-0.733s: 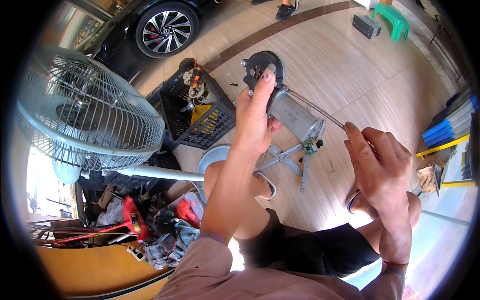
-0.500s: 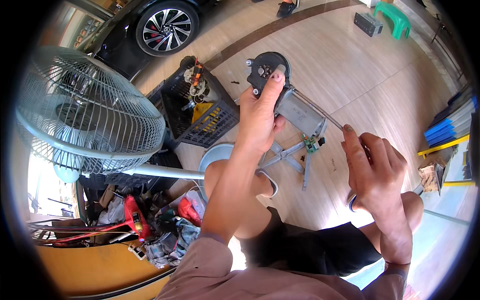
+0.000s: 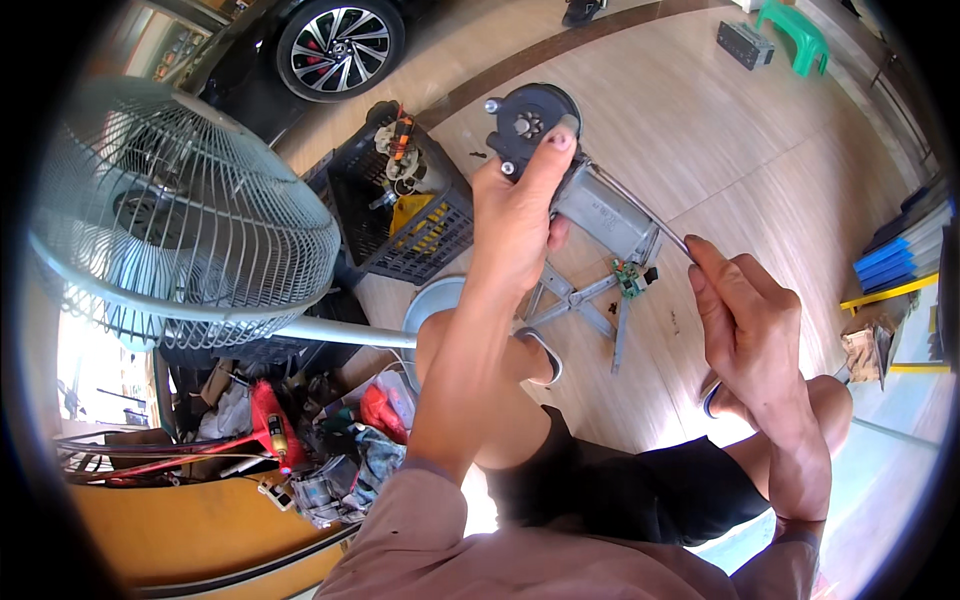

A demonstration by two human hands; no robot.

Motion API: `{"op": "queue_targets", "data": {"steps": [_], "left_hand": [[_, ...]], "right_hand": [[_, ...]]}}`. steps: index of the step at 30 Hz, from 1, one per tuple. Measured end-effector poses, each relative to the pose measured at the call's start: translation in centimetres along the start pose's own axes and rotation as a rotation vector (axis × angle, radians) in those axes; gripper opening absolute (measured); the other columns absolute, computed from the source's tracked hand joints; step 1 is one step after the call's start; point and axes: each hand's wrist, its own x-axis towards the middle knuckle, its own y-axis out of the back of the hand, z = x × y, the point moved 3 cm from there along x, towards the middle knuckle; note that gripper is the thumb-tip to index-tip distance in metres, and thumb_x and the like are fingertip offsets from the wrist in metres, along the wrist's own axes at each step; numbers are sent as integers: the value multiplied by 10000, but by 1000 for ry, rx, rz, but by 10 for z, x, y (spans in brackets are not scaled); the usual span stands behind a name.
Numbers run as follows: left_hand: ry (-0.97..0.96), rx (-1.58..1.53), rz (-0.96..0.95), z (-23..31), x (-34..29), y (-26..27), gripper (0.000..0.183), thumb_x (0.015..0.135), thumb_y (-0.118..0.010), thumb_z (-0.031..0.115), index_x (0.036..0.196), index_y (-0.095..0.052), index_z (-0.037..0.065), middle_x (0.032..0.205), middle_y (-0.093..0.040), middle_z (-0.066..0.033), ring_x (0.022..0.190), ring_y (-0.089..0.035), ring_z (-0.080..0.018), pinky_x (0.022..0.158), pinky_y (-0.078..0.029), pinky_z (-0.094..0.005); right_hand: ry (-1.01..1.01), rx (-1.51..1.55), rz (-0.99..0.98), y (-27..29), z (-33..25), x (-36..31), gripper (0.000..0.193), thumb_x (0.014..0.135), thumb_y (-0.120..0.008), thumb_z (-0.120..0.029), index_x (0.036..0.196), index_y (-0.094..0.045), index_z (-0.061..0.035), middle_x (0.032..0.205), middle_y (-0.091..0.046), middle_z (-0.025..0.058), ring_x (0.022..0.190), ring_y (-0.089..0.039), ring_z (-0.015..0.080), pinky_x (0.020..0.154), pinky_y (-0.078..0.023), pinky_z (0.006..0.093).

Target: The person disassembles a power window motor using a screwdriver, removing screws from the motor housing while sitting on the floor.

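My left hand (image 3: 515, 205) is wrapped round a window-lift motor (image 3: 605, 215), its thumb lying over the black round gear housing with a small toothed pinion showing. The motor's silver-grey body points down to the right. In my closed right hand (image 3: 750, 320) is a screwdriver (image 3: 645, 208); its handle is hidden in the palm. The long thin shaft runs alongside the motor body, with its tip at the edge of the housing near my left thumb. Below the motor, a small green circuit board (image 3: 630, 278) lies by a crossed grey metal bracket (image 3: 572, 297) on the floor.
A large fan (image 3: 180, 220) stands at the left, beside a black plastic crate (image 3: 430, 245) with parts inside. Lower left is a heap with a red tool (image 3: 270, 425). Behind are a car wheel (image 3: 340, 50), a grey box-shaped unit (image 3: 745, 45) and a green stool (image 3: 795, 35).
The motor and both hands have shifted slightly upward in the picture. My right hand has turned a little around the screwdriver, its fingers now bunched differently. Both grips stay.
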Motion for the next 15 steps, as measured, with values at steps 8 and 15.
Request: {"op": "queue_targets", "data": {"steps": [8,15], "left_hand": [[7,15,-36,-4,-3,5,259,883,-683,382,873,-599,137,674,-540,63,472,-455,-27,359,-249,-199],[60,45,-30,-12,-3,6,256,878,-685,375,888,-603,133,685,-539,56,463,-445,-32,359,-254,-203]], "right_hand": [[169,-244,35,-5,-2,-8,292,808,-698,-4,1099,-679,-19,664,-536,69,498,-540,186,441,-430,307],[266,-389,113,-8,2,-11,344,723,-739,-40,1064,-707,-62,668,-520,22,471,-514,161,400,-393,294]]}}
